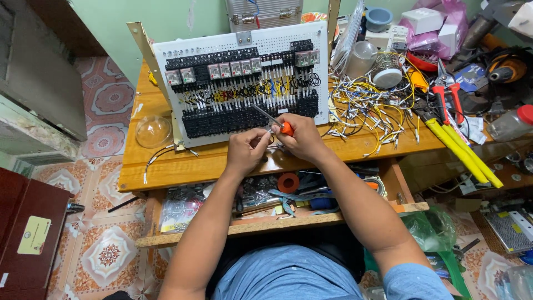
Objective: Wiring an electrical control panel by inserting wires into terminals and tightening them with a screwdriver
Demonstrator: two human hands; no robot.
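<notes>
1. Right hand (302, 136), frame centre: fingers wrapped round the orange grip of a screwdriver (272, 120). Shaft runs up-left, tip on the lower black terminal row of the panel (239, 78).
2. Left hand (244, 150), just left of the right and touching it: fingertips pinched narrow close to the shaft. We can't tell what they hold, too small.
3. Panel: white perforated board, tilted upright on the desk (166, 166), upper centre. Black terminal strips top and bottom, grey relays along the top, short coloured jumpers between.
4. Clear dome (152, 130) on the desk, left of the panel, well clear of both hands.
5. Loose wires (369, 111), yellow and white, piled right of the panel.
6. Yellow-handled cutters (463, 150) and red-handled pliers (447, 97) at right edge of desk.
7. Open drawer (277, 225) below the hands; orange tape roll (288, 182) and small tools inside.
</notes>
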